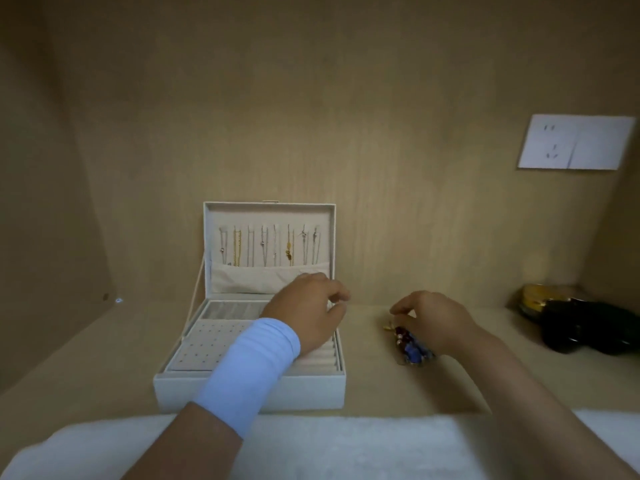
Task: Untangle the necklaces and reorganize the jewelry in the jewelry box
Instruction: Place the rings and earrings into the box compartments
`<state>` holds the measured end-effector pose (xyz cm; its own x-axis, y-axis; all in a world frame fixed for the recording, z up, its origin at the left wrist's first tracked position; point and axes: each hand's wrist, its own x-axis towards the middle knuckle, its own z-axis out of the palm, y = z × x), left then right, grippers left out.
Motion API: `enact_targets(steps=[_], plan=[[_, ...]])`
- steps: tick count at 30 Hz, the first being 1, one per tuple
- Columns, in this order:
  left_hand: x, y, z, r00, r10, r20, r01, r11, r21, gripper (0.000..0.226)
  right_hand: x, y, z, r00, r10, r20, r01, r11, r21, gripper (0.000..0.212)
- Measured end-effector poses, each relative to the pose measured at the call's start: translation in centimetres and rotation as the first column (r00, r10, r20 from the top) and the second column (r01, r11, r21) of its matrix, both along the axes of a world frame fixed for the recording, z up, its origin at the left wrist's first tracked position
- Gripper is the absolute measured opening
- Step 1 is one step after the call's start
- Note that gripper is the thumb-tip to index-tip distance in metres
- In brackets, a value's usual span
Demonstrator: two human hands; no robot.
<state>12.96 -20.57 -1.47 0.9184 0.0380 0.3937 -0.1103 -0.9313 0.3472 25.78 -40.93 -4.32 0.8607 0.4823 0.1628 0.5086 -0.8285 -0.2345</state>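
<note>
My left hand [310, 308] over right rear corner of open jewelry box [249, 388], palm down, fingers curled together near lid pocket; cannot tell if pinching anything. Pale blue wrist sleeve [251, 372] on left forearm. My right hand [438, 320] beside box, fingertips bunched down onto jewelry pile [410, 344], red and blue beads, gold bit; grip itself hidden. Necklaces [268, 245] hang in row inside upright lid. Tan wooden shelf [398, 386], matching back wall, white socket plate [576, 142] upper right, dark object [581, 323] far right, white fleecy cloth [346, 445] along near edge.
</note>
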Motion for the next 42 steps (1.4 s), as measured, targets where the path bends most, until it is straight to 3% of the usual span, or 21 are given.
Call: enact_targets(steps=[3, 8, 13, 16, 20, 23, 25, 28, 34, 37, 42], plan=[[3.1, -3.1, -0.2, 0.995, -0.05, -0.091, 0.05, 0.999, 0.001, 0.026, 1.0, 0.4, -1.2, 0.997, 0.016, 0.08, -0.012, 0.999, -0.053, 0.031], [7.4, -6.1, -1.3, 0.962, -0.026, -0.271, 0.035, 0.999, 0.029, 0.03, 2.1, 1.3, -2.7, 0.995, 0.056, 0.077, -0.047, 0.992, -0.121, 0.029], [9.5, -6.7, -2.6, 0.921, 0.035, -0.387, -0.021, 0.999, 0.039, 0.032, 2.8, 1.2, -3.2, 0.999, 0.052, 0.01, -0.052, 0.999, 0.015, 0.032], [9.7, -6.6, -3.0, 0.921, 0.035, -0.388, -0.035, 0.999, 0.006, 0.031, 2.7, 1.0, -2.9, 0.997, 0.047, -0.057, -0.036, 0.982, 0.184, 0.023], [9.5, -6.1, -2.2, 0.953, -0.013, -0.303, -0.04, 0.985, -0.167, 0.026, 2.4, 0.5, -1.9, 0.967, 0.123, -0.225, 0.018, 0.843, 0.538, 0.019], [9.4, -5.3, -1.8, 0.974, -0.033, -0.223, -0.049, 0.935, -0.351, 0.023, 1.8, 0.0, -0.7, 0.925, 0.211, -0.315, 0.093, 0.678, 0.729, 0.01], [8.8, -4.7, -1.4, 0.979, -0.048, -0.198, -0.059, 0.864, -0.5, 0.018, 1.0, -0.1, 0.4, 0.888, 0.284, -0.362, 0.15, 0.564, 0.812, 0.008], [7.6, -3.5, -0.8, 0.986, -0.084, -0.143, -0.038, 0.725, -0.688, 0.011, -0.3, 0.2, 1.6, 0.845, 0.373, -0.384, 0.169, 0.496, 0.852, 0.009], [4.8, -1.2, 0.5, 0.986, -0.133, -0.101, -0.008, 0.566, -0.825, 0.011, -1.4, 2.2, 2.1, 0.834, 0.394, -0.386, 0.118, 0.557, 0.822, 0.009], [3.7, 0.0, 0.9, 0.982, -0.16, -0.101, 0.01, 0.576, -0.817, 0.012, -2.4, 3.3, 2.1, 0.831, 0.447, -0.331, 0.024, 0.565, 0.825, 0.016], [2.4, 2.2, 1.1, 0.983, -0.157, -0.092, 0.027, 0.622, -0.782, 0.01, -3.9, 5.6, 1.5, 0.891, 0.444, -0.096, -0.215, 0.6, 0.77, 0.018]])
